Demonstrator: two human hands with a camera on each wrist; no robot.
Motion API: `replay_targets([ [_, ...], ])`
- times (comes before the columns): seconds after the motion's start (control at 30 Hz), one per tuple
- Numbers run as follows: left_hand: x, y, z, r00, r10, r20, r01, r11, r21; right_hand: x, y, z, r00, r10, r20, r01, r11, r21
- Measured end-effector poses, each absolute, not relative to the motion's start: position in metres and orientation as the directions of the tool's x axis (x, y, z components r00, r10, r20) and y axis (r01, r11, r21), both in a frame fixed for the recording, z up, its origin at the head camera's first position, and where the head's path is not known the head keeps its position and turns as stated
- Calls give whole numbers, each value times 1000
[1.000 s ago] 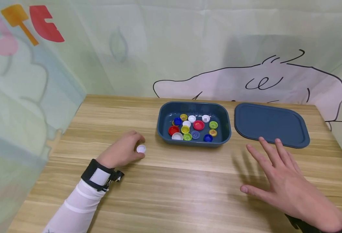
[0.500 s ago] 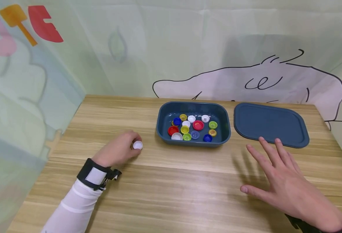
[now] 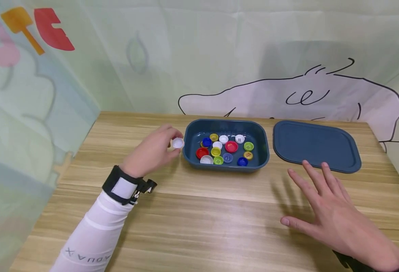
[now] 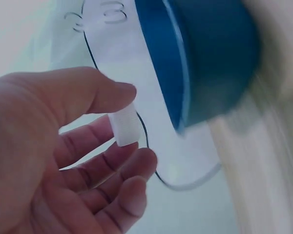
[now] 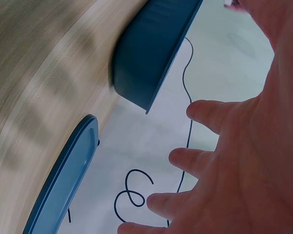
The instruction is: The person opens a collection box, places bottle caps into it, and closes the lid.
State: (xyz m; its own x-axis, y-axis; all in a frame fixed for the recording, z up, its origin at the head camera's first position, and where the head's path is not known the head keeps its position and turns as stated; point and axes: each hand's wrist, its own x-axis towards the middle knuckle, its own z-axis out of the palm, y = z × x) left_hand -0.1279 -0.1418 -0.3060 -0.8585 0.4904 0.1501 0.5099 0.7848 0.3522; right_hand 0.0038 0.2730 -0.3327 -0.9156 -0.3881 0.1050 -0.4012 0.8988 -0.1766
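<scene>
Between thumb and fingers, my left hand (image 3: 152,151) pinches a white bottle cap (image 3: 178,143) just off the left end of a dark blue box (image 3: 226,167). The left wrist view shows the cap (image 4: 125,127) edge-on, its ribbed side visible, with the box wall (image 4: 219,58) close by. Inside the box lie several bottle caps in red, blue, yellow, green and white, among them a red cap (image 3: 231,146). My right hand (image 3: 335,215) is spread with fingers apart above the table at the right, holding nothing; the right wrist view shows its straight fingers (image 5: 205,114).
A flat dark blue lid (image 3: 316,145) lies on the wooden table (image 3: 220,226) to the right of the box. Behind the table hangs a printed cloth backdrop (image 3: 220,56), which also covers the left side.
My left hand first drew slightly left with the white cap, then moved up and right to the box's left rim. The right hand, box and lid stayed in place.
</scene>
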Motion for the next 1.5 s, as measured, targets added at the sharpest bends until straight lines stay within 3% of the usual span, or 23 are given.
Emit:
replay_targets([
  [0.23, -139, -94, -303, -826, 540, 160, 557, 745, 367, 4, 274, -334, -919, -383, 95, -395, 901, -181],
  [0.77, -151, -6, -316, -768, 637, 60, 631, 739, 237, 5, 275, -335, -921, -378, 93, -389, 903, -182],
  [1.07, -154, 11, -326, -747, 664, 27, 659, 735, 157, 5, 276, -335, -918, -381, 109, -395, 900, -183],
  [1.5, -154, 1, -323, -772, 632, 61, 635, 767, 89, 5, 276, -334, -921, -378, 91, -389, 903, -183],
])
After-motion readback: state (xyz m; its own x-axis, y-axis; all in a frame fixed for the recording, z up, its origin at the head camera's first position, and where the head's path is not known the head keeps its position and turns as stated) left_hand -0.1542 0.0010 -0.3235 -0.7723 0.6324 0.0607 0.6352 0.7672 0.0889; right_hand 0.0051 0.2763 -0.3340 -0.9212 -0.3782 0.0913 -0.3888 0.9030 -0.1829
